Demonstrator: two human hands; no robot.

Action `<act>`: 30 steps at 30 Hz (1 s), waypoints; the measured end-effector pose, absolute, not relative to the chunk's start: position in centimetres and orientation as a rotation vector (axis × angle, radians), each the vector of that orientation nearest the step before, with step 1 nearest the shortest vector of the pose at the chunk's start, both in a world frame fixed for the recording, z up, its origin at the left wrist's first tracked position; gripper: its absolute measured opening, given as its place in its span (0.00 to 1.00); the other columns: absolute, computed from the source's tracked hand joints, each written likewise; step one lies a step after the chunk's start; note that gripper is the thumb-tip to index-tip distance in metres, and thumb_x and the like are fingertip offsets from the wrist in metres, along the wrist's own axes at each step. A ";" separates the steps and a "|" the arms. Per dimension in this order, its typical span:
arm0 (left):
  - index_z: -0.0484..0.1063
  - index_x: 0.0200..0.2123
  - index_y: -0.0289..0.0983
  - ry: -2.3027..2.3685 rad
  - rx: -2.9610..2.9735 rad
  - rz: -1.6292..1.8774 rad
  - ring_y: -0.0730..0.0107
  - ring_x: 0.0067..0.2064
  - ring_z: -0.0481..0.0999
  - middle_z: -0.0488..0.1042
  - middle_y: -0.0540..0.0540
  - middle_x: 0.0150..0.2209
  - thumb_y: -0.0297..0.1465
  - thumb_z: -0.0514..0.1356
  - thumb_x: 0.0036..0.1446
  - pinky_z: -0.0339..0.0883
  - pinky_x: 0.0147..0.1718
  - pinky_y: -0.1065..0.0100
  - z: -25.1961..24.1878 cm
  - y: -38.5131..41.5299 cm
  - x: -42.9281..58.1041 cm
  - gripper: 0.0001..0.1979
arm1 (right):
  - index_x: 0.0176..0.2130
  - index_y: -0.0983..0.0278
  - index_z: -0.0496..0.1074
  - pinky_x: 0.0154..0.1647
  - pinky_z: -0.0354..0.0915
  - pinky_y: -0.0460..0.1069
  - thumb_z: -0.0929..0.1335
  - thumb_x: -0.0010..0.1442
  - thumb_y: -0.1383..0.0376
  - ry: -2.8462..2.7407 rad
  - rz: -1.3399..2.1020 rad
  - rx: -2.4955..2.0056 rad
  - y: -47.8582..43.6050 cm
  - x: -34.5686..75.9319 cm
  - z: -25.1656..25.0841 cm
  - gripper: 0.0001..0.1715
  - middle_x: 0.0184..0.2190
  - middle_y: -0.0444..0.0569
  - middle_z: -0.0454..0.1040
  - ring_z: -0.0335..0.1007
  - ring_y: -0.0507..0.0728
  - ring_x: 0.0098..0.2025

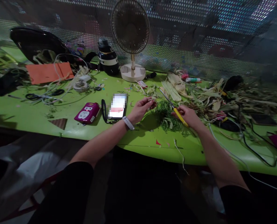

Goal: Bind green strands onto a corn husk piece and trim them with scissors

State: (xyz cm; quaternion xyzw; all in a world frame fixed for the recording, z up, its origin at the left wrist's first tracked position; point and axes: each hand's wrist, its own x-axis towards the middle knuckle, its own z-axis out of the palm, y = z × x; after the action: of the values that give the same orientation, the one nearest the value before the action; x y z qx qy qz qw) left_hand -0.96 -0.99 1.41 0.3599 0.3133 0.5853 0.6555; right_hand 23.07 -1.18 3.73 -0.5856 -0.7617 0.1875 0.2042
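My left hand [142, 109], with a pale watch strap [128, 123] on its wrist, is closed in a pinch at the table's middle. A small pale bit shows at its fingertips, too small to name. My right hand [187, 115] is wrapped round yellow-handled scissors [180, 117], their metal blades pointing up and left toward my left hand. Between and below the hands lies a heap of thin green plant trimmings [167, 116]. Pale husk-like leaves [172, 88] lie just beyond the scissors' tip.
A phone [117, 105] and a purple power socket block [87, 113] lie left of my hands on the green table [101, 132]. Behind stand a fan [131, 70] and a black bottle [108, 60]. Dried leaves [213, 102] and cables [245, 141] spread across the right.
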 end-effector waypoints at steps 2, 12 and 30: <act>0.77 0.36 0.36 0.691 0.799 1.349 0.73 0.38 0.79 0.80 0.49 0.35 0.30 0.72 0.45 0.72 0.45 0.67 1.2 -0.8 -1.0 0.14 | 0.27 0.61 0.66 0.25 0.53 0.48 0.67 0.48 0.36 -2.166 0.317 -1.813 -0.7 23.6 3.6 0.31 0.21 0.45 0.67 0.59 0.53 0.23; 0.74 0.37 0.36 0.675 0.788 1.368 0.69 0.39 0.81 0.81 0.48 0.35 0.31 0.74 0.41 0.73 0.45 0.63 1.2 -0.8 -1.1 0.19 | 0.41 0.65 0.77 0.40 0.65 0.53 0.65 0.57 0.57 -2.289 -0.008 -1.630 0.0 25.1 3.3 0.18 0.43 0.57 0.77 0.73 0.63 0.43; 0.77 0.35 0.36 0.614 0.921 1.371 0.71 0.33 0.80 0.81 0.48 0.34 0.37 0.75 0.38 0.74 0.42 0.63 1.2 -0.9 -0.9 0.20 | 0.46 0.63 0.71 0.43 0.66 0.53 0.58 0.69 0.56 -2.274 0.154 -1.203 0.7 15.3 5.3 0.18 0.42 0.55 0.78 0.73 0.60 0.42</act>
State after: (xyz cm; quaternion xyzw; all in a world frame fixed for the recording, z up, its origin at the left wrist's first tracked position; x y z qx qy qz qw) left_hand -0.85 -0.95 1.19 0.4030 0.2687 0.6002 0.6365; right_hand 15.32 0.74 5.26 -0.4484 -0.8474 0.0575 0.2784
